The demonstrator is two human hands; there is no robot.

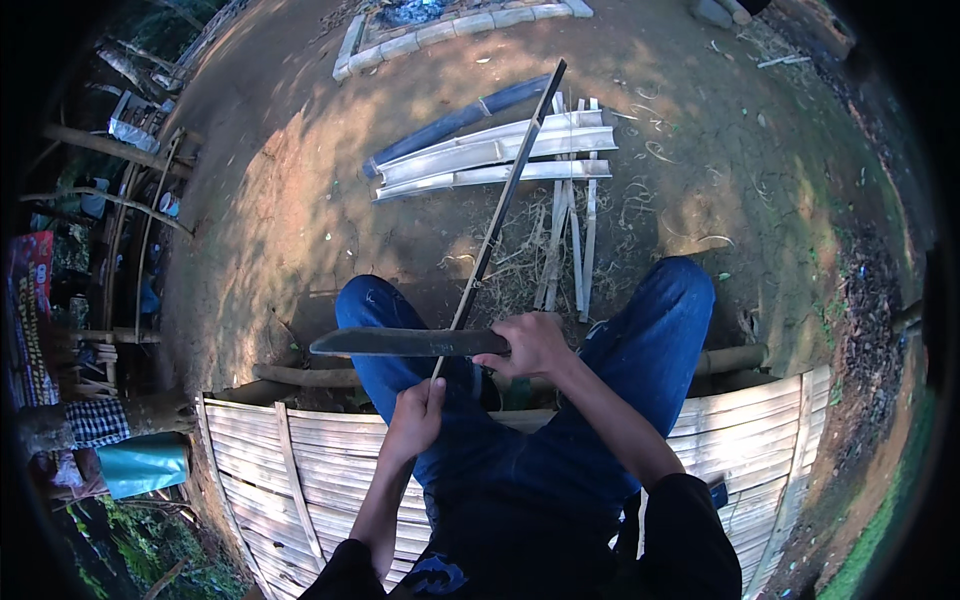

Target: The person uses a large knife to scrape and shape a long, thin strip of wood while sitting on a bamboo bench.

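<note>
My right hand (535, 345) is closed round the dark handle of a machete (400, 343), whose broad blade points left across my lap. A long, thin bamboo strip (503, 205), dark along most of its length, slants up and away from between my knees. Its near end is gripped in my left hand (415, 418), thumb along the strip. The blade crosses over the strip just beyond the left hand; whether the edge touches it I cannot tell.
I sit on a slatted bamboo bench (350, 450). Ahead on the ground lie split bamboo halves (500, 150), a dark bamboo pole (455, 125), narrow strips (575, 240) and curled shavings (505, 265). Farther off, a brick border (450, 32) surrounds ash. Left stand a pole frame and a teal cloth (145, 465).
</note>
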